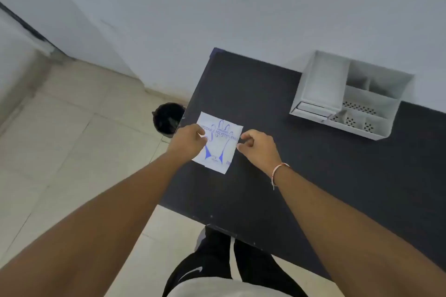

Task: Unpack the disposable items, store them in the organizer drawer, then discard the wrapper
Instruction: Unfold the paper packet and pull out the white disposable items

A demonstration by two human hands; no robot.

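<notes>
Nearest are the person's dark trousers (pixel 217 260) at the near edge of the black table (pixel 313 176); beyond them the left hand (pixel 189 138) pinches the left edge of the white glove packet (pixel 218 144), while the right hand (pixel 257 147), fingers curled narrow, touches its right edge; the packet lies near the table's left edge, slightly skewed; the white organizer (pixel 350 96) stands well apart, far right; a black bin (pixel 167 117) sits on the floor just left; nothing blocks either path.

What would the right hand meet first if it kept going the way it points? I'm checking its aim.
Probably the glove packet: the right hand points left at its near edge, fingertips about touching it already.
</notes>
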